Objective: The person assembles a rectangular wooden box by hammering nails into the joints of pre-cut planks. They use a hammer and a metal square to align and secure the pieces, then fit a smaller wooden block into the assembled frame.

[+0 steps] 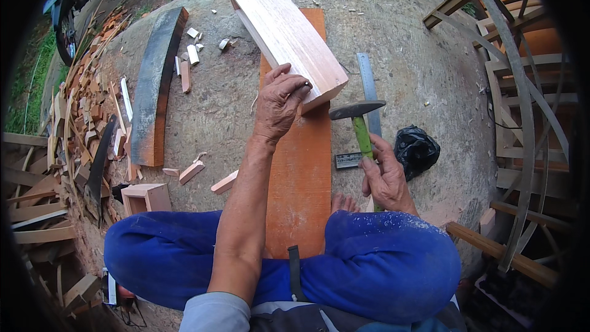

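Note:
A long pale wooden box (284,31) lies slanting across an orange-brown plank (299,172) in front of me. My left hand (278,103) rests against the box's near left edge, fingers drawn together in a pinch. A tiny dark spot shows at those fingertips, too small to name. My right hand (388,175) is wrapped round the green handle of a hammer (357,110). The dark hammer head is raised just right of the box's near end, apart from it.
A metal ruler (367,77), a small square tool (349,160) and a black plastic bag (416,152) lie at right. At left are a dark timber (156,86), a saw (98,169), a small wooden box (145,198) and heaped offcuts (92,120). Wooden frames (528,86) stand far right.

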A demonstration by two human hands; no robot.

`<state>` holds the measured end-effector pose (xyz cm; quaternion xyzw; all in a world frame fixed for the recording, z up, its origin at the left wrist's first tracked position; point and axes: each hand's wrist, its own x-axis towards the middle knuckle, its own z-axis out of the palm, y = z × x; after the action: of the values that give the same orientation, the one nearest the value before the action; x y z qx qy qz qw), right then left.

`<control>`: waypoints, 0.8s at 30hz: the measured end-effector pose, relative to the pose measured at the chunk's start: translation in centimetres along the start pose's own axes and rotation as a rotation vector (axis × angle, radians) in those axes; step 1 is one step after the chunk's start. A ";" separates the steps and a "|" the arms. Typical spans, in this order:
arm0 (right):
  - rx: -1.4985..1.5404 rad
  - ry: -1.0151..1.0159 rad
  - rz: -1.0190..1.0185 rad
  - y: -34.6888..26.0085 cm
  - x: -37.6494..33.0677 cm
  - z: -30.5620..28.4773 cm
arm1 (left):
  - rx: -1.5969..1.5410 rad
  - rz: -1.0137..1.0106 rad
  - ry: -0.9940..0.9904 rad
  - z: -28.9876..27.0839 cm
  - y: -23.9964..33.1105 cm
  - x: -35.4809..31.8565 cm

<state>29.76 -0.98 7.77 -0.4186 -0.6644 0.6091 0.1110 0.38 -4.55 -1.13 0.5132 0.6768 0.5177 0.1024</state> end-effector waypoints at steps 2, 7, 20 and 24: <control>-0.279 0.019 -0.149 -1.4 1.1 -0.7 | 0.001 0.022 0.002 0.0 0.1 0.0; -0.588 0.134 -0.740 -3.2 3.7 -1.0 | 0.093 0.079 0.059 0.3 0.4 -0.3; -0.976 -0.029 -0.585 -6.8 4.7 -0.7 | 0.117 0.075 0.079 0.8 0.6 -0.7; -0.801 0.048 -0.682 -7.0 4.4 -0.9 | 0.130 0.078 0.080 0.8 0.5 -0.7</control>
<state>24.65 3.35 12.72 -0.2020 -0.9410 0.2270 0.1492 1.51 -4.65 -1.32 0.5238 0.6922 0.4961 0.0216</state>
